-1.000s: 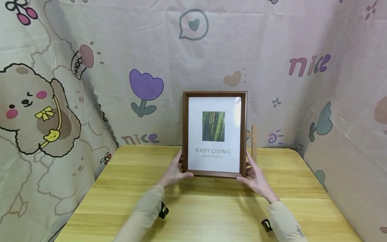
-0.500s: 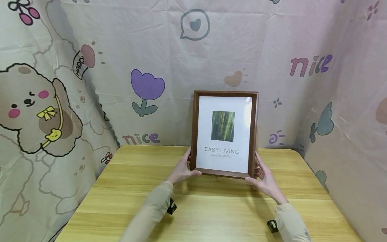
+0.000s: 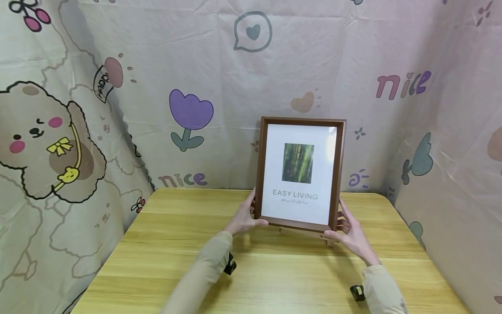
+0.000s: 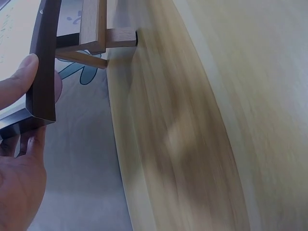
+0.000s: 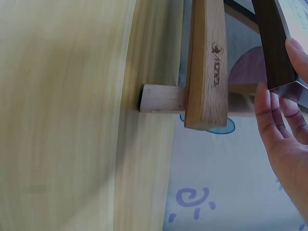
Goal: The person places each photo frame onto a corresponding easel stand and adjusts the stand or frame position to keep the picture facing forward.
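A brown picture frame point(image 3: 298, 163) with a green bamboo print and the words "EASY LIVING" is held upright, leaning slightly clockwise. My left hand point(image 3: 244, 218) grips its lower left corner, thumb on the front and fingers behind. At the lower right corner my right hand point(image 3: 352, 235) holds it the same way. Behind and below the frame stands a wooden easel, mostly hidden in the head view. The left wrist view shows its ledge point(image 4: 93, 24) just below the frame's bottom edge, with a gap between. Lettering marks the ledge point(image 5: 207, 62) in the right wrist view.
The easel's foot point(image 5: 161, 98) stands on the wood-grain table point(image 3: 274, 274). A printed cloth point(image 3: 235, 78) hangs behind the table and along both sides. Black devices sit at the left wrist point(image 3: 230, 264) and the right wrist point(image 3: 357, 292).
Both hands have carried the picture frame to the right, and it has tipped slightly clockwise. The easel post that showed at the frame's right is now hidden behind it.
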The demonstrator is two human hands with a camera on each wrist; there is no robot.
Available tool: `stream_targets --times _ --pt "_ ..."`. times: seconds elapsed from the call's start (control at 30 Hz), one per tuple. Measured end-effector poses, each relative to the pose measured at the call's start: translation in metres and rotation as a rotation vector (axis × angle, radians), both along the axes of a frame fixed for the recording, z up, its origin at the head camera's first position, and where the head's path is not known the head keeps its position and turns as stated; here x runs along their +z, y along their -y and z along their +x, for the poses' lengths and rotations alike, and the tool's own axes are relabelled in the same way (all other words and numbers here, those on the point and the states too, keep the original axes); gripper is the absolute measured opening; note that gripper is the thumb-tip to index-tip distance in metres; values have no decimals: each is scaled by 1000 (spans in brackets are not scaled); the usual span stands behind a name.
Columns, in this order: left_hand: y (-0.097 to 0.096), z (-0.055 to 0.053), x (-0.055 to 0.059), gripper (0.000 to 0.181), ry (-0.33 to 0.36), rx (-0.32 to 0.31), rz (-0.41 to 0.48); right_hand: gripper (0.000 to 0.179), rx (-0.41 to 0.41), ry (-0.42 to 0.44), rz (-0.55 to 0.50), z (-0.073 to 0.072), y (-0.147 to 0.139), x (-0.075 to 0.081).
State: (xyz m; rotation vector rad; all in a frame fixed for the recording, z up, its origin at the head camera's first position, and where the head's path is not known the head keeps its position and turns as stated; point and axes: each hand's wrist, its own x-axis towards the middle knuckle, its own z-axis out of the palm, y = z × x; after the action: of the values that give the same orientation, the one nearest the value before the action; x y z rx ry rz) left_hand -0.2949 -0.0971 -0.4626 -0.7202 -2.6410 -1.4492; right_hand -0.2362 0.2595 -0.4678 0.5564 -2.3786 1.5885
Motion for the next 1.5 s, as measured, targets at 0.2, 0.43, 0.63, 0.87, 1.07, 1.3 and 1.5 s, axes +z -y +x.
stream_targets --times 0.2,0.43,0.63,0.87,1.07,1.3,1.5 --pt "-7 -2 2 120 15 -7 3 112 -4 -18 -11 1 -5 0" --pt "-18 -5 3 119 15 -27 8 114 -23 -29 -10 1 -13 -2" --pt "-28 -10 2 118 -22 -59 15 113 -59 -10 10 4 -20 -2" --pt "-35 -12 1 118 -33 -76 8 113 -110 43 64 6 -27 -3" --pt "-40 -14 -1 117 -35 -82 13 113 -131 57 81 7 -30 -3" --pt "-47 -14 -4 119 -35 -61 33 106 -146 70 82 4 -32 -8" --pt "-53 -14 -6 119 -24 -42 44 102 -150 45 84 1 -33 -15"
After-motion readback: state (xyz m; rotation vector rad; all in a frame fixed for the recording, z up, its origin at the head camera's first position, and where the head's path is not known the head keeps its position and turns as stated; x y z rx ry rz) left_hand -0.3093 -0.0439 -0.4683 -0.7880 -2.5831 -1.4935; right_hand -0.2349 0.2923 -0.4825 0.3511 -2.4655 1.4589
